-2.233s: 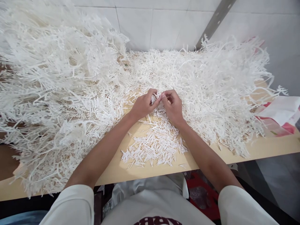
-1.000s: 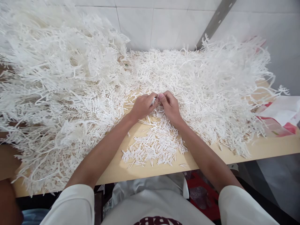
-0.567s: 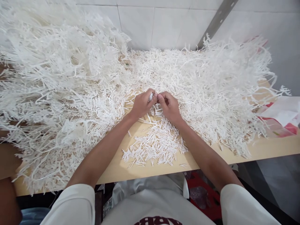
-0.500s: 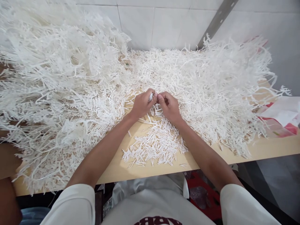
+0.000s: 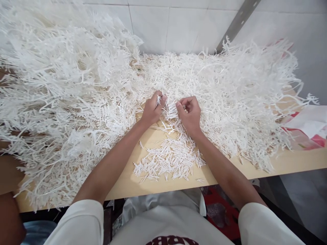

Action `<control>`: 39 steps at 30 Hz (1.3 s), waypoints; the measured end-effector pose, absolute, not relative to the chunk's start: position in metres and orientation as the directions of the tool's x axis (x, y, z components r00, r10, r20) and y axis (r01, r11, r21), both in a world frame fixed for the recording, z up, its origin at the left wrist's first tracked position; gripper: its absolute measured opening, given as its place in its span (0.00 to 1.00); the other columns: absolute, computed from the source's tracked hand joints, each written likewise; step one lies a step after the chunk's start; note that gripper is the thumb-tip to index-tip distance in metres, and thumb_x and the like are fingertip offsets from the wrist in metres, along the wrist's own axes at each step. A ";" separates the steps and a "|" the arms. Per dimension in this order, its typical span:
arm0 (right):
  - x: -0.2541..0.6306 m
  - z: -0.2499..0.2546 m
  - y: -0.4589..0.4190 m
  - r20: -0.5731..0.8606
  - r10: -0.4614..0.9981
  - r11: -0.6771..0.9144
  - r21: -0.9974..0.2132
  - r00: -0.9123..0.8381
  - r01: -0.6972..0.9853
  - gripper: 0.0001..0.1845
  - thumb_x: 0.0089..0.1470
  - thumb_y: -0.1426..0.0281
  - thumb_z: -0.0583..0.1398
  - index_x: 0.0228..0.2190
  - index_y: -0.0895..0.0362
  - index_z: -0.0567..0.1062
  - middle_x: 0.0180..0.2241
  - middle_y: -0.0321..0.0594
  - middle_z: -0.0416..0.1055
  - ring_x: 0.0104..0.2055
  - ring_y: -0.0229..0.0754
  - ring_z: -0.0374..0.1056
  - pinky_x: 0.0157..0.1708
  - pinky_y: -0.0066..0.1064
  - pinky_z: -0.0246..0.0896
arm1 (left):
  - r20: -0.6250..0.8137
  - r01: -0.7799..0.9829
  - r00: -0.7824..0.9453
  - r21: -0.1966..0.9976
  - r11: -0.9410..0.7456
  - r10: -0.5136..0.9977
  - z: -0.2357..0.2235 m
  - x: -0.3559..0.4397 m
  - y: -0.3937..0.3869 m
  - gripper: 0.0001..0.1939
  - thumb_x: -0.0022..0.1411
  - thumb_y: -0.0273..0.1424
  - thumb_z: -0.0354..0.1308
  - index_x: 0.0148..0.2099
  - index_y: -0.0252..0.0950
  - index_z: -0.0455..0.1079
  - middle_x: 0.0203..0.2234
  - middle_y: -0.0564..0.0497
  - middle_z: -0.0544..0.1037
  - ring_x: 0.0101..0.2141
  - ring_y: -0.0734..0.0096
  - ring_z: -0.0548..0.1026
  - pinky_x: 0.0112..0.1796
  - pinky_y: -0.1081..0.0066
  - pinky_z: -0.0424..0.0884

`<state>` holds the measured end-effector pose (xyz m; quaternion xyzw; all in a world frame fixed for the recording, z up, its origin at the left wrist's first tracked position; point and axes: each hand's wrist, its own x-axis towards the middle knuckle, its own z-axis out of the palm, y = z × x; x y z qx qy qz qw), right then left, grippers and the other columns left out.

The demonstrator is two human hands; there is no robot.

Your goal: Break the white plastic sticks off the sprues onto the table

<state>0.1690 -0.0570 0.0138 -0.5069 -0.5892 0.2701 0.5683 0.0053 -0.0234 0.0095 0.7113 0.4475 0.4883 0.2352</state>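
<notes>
My left hand (image 5: pixel 152 108) is closed around a small bunch of thin white plastic sticks (image 5: pixel 158 99), whose ends poke out above the thumb. To its right, my right hand (image 5: pixel 189 112) has thumb and forefinger curled together in a pinch; anything between them is too small to make out. Between and behind the hands lie more white pieces (image 5: pixel 171 108), several still joined to thin branching stems (image 5: pixel 167 127). A low heap of short loose white sticks (image 5: pixel 171 158) spreads over the wooden table (image 5: pixel 125 183) between my forearms.
A tall mass of tangled white branching plastic (image 5: pixel 71 75) covers the left side, and another pile (image 5: pixel 242 92) the right. At the right end lies a red and white plastic bag (image 5: pixel 306 127). Behind the table rises a tiled wall (image 5: pixel 150 27). Part of another person (image 5: pixel 10 217) shows at lower left.
My hands have parted: the left has moved slightly left with its bunch, the right a little to the right. Before, their fingertips met.
</notes>
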 end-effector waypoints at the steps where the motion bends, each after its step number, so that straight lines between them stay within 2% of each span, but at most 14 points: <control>1: 0.169 0.014 -0.056 0.417 0.897 0.357 -0.878 0.144 0.319 0.09 0.58 0.60 0.61 0.36 0.52 0.70 0.38 0.35 0.73 0.39 0.35 0.69 0.40 0.31 0.66 | 0.495 0.411 0.142 0.759 -0.506 0.857 0.010 0.005 -0.023 0.20 0.69 0.50 0.44 0.36 0.39 0.62 0.20 0.57 0.66 0.22 0.76 0.65 0.29 0.71 0.62; 4: 0.170 0.016 -0.054 0.491 0.869 0.432 -0.814 0.062 0.390 0.13 0.62 0.58 0.55 0.39 0.51 0.74 0.44 0.39 0.73 0.51 0.39 0.68 0.53 0.39 0.64 | 0.502 0.431 0.224 0.718 -0.547 0.836 0.009 0.004 -0.023 0.19 0.70 0.48 0.42 0.36 0.40 0.62 0.22 0.56 0.68 0.23 0.75 0.65 0.29 0.71 0.62; 6: 0.171 0.016 -0.053 0.497 0.867 0.455 -0.787 -0.009 0.417 0.14 0.62 0.56 0.55 0.38 0.51 0.75 0.44 0.40 0.74 0.51 0.40 0.68 0.55 0.41 0.63 | 0.497 0.450 0.285 0.686 -0.572 0.820 0.009 0.004 -0.024 0.19 0.71 0.46 0.41 0.36 0.40 0.62 0.23 0.55 0.69 0.23 0.75 0.65 0.28 0.71 0.62; 11: 0.170 0.013 -0.054 0.441 0.891 0.437 -0.767 -0.109 0.470 0.12 0.59 0.58 0.60 0.38 0.51 0.76 0.37 0.37 0.76 0.39 0.38 0.71 0.41 0.35 0.68 | 0.477 0.489 0.341 0.646 -0.586 0.810 0.012 0.005 -0.028 0.17 0.71 0.43 0.41 0.37 0.39 0.63 0.23 0.54 0.71 0.24 0.74 0.67 0.29 0.70 0.63; 16: 0.169 0.013 -0.055 0.526 0.848 0.467 -0.687 -0.063 0.557 0.05 0.57 0.65 0.61 0.33 0.52 0.77 0.31 0.35 0.73 0.32 0.35 0.68 0.33 0.31 0.66 | 0.461 0.577 0.321 0.598 -0.556 0.828 0.012 0.009 -0.029 0.16 0.70 0.42 0.43 0.37 0.39 0.65 0.24 0.54 0.72 0.25 0.74 0.69 0.32 0.70 0.63; 21: 0.166 0.012 -0.058 0.669 0.742 0.543 -0.559 -0.045 0.627 0.05 0.55 0.70 0.60 0.27 0.55 0.76 0.27 0.34 0.69 0.28 0.34 0.65 0.30 0.31 0.65 | 0.433 0.672 0.304 0.534 -0.513 0.849 0.009 0.012 -0.027 0.16 0.70 0.40 0.43 0.34 0.39 0.64 0.23 0.54 0.72 0.24 0.73 0.67 0.31 0.69 0.61; 30: 0.166 0.010 -0.057 0.760 0.648 0.598 -0.465 -0.053 0.653 0.07 0.56 0.69 0.60 0.27 0.54 0.76 0.26 0.36 0.70 0.28 0.35 0.66 0.28 0.31 0.65 | 0.404 0.696 0.297 0.530 -0.485 0.866 0.008 0.013 -0.026 0.17 0.70 0.42 0.42 0.37 0.39 0.66 0.25 0.53 0.74 0.26 0.72 0.70 0.33 0.69 0.62; 33: 0.166 0.011 -0.057 0.758 0.651 0.604 -0.480 -0.046 0.636 0.07 0.56 0.68 0.60 0.27 0.54 0.77 0.26 0.36 0.71 0.27 0.35 0.66 0.26 0.31 0.66 | 0.434 0.683 0.271 0.543 -0.489 0.859 0.005 0.014 -0.025 0.21 0.70 0.46 0.40 0.36 0.39 0.67 0.24 0.53 0.73 0.25 0.72 0.69 0.32 0.69 0.61; 39: 0.166 0.019 -0.061 0.639 0.767 0.518 -0.669 0.057 0.532 0.07 0.55 0.64 0.62 0.27 0.52 0.77 0.26 0.34 0.72 0.26 0.34 0.65 0.28 0.32 0.66 | 0.488 0.586 0.186 0.641 -0.495 0.853 0.006 0.023 -0.025 0.26 0.69 0.52 0.39 0.31 0.39 0.65 0.18 0.56 0.68 0.21 0.74 0.64 0.29 0.69 0.60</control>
